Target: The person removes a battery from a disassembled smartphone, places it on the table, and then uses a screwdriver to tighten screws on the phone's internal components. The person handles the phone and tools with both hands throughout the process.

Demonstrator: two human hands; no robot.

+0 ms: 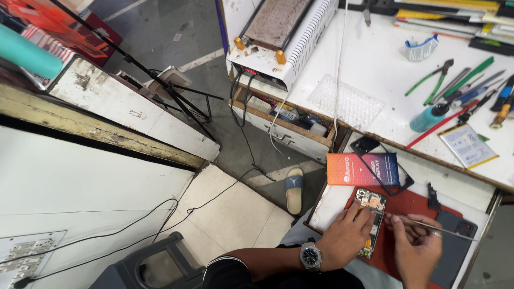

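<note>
Opened phone (369, 217) on mat (409, 206)

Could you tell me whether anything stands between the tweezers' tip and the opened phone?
Nothing visible does. The right hand holds the tweezers, tip at the opened phone, which the left hand steadies on the red mat.
</note>
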